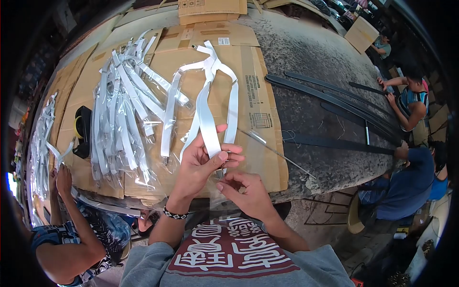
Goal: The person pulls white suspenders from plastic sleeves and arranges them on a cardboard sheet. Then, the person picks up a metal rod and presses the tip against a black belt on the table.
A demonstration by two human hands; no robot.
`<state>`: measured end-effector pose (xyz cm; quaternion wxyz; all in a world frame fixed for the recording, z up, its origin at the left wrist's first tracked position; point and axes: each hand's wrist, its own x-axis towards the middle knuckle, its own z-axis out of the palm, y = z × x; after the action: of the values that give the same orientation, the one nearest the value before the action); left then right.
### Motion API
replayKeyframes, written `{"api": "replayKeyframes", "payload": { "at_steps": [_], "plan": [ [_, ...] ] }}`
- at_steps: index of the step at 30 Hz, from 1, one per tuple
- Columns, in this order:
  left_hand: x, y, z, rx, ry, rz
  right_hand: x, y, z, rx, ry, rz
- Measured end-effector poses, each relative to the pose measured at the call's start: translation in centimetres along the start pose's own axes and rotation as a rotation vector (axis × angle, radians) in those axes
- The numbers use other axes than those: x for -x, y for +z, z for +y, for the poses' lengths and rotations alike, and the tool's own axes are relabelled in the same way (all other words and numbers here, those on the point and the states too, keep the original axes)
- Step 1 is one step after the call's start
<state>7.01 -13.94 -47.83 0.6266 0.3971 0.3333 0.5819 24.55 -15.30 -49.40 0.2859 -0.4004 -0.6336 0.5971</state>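
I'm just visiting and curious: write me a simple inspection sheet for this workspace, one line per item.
Surface: flattened cardboard over part of a dark, worn table.
Job's things: a branched white strap in hand; many bundled white straps in clear plastic beside it.
Clutter: a black object with a yellow part, a thin rod, long black straps.
Hands: left hand holds the white strap; right hand is at its lower end, exact pinch unclear.
Cables: nothing seen on the table.
Surroundings: co-workers at left and right; a cardboard box at the far edge.
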Motion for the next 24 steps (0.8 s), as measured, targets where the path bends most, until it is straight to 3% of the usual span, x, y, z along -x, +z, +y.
{"api": "replayKeyframes", "payload": {
  "at_steps": [9,14,19,24],
  "plan": [
    [0.1,-0.1,-0.2,-0.009,-0.011,0.011,0.0,0.0,-0.2,-0.219,0.121,-0.011],
    [0.7,0.1,-1.5,-0.048,-0.058,0.088,-0.4,0.5,0.9,-0.302,-0.048,0.074],
    [0.6,0.1,-2.2,-0.143,-0.001,0.104,-0.9,1.5,1.8,-0.501,-0.001,0.068],
    [0.2,-1.1,-1.7,0.015,-0.112,0.225,-0.6,0.7,1.3,-0.326,-0.13,0.086]
  ]
}}
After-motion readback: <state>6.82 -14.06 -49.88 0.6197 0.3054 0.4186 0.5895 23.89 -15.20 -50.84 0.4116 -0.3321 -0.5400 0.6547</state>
